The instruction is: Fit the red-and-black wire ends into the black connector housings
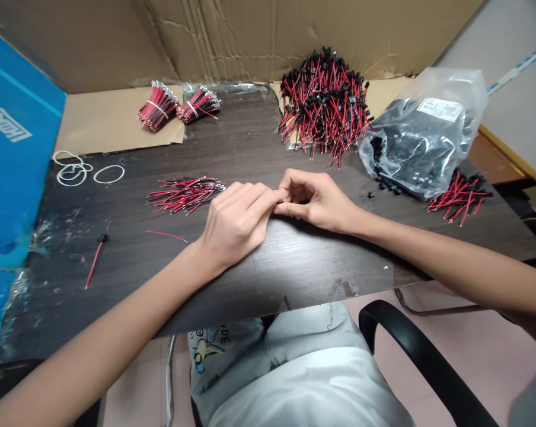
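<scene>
Over the middle of the dark table, my left hand (239,219) and my right hand (316,198) meet at their fingertips. Both are closed in a pinch, and whatever lies between the fingers is hidden. Just left of my left hand is a loose pile of short red and black wires (185,194). A single red wire (166,234) lies in front of that pile. Farther left rests a red wire with a black connector (96,260) on its end. Small black connector housings (388,187) are scattered to the right of my right hand.
At the back stands a large heap of wires with black connectors (325,101). Two banded wire bundles (158,108) lie back left, near white rubber bands (109,174). A clear plastic bag (419,142) of black parts sits right, beside more red wires (459,197). Cardboard (232,41) walls the back.
</scene>
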The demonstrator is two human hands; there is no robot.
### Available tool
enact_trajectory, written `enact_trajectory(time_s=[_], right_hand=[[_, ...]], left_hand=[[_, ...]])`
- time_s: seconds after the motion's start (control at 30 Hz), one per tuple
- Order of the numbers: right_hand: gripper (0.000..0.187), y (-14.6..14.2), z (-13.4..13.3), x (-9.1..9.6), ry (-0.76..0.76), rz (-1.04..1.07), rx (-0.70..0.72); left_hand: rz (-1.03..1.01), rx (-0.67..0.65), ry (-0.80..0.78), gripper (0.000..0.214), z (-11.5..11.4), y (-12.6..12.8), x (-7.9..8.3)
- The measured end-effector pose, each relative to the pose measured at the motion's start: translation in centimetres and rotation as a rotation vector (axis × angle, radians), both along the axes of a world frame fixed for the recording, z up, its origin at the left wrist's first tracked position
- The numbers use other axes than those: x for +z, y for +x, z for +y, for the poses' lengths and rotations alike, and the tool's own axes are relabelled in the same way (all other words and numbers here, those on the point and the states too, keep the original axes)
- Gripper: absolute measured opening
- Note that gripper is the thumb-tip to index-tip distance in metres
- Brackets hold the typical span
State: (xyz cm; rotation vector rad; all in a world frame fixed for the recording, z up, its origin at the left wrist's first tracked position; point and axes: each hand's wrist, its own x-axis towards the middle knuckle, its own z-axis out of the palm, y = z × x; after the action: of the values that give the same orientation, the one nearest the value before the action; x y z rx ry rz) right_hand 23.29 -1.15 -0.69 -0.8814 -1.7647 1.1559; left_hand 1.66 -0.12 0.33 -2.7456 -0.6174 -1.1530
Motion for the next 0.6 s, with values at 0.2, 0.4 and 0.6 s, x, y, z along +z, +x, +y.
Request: enact_trajectory(time_s=[0.2,0.4,0.6], right_hand=[[0.049,0.3,0.5,0.7,-0.027,0.074,-0.211],[0.042,-0.1,-0.8,0.8,0.04,0.02,-0.199],[0.036,-0.8,-1.9,1.2,0.316,-0.177,-0.146]], left_hand=[[-0.098,0.16,-0.121,0.013,0.6,-0.6,0.1],[-0.236,0.232,-0.114,0.012,0.7,-0.6,0.3],[-0.184,0.102,-0.102,0.013,0.4,-0.4,0.2]])
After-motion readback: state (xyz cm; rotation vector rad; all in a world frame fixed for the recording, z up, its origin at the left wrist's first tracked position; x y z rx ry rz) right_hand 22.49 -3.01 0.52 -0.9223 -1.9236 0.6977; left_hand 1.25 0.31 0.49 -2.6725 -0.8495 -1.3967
